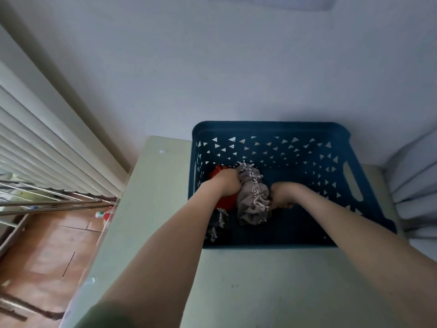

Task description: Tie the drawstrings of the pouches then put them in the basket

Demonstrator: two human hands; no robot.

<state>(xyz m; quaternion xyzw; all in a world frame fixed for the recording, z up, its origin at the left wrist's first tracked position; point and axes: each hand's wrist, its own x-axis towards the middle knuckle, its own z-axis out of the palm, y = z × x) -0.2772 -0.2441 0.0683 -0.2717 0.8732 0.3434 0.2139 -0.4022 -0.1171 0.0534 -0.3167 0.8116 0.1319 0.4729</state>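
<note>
A dark blue plastic basket (pixel 264 129) with triangle holes stands on the pale green table (pixel 236 280). Both my hands are down inside it. A bunch of grey pouches (pixel 250 200) with white drawstrings lies between them. My left hand (pixel 224 183) grips the bunch from the left, pressed against a red pouch (pixel 218 172). My right hand (pixel 282 194) grips the bunch's right side at the strings. Dark pouches (pixel 218 221) lie on the basket floor under my left forearm.
The basket's back wall touches the white wall. A metal rack (pixel 47 200) and a tiled floor (pixel 47 245) lie left of the table. White cloth (pixel 416 181) hangs at the right edge, beside the basket's handle slot (pixel 352 183).
</note>
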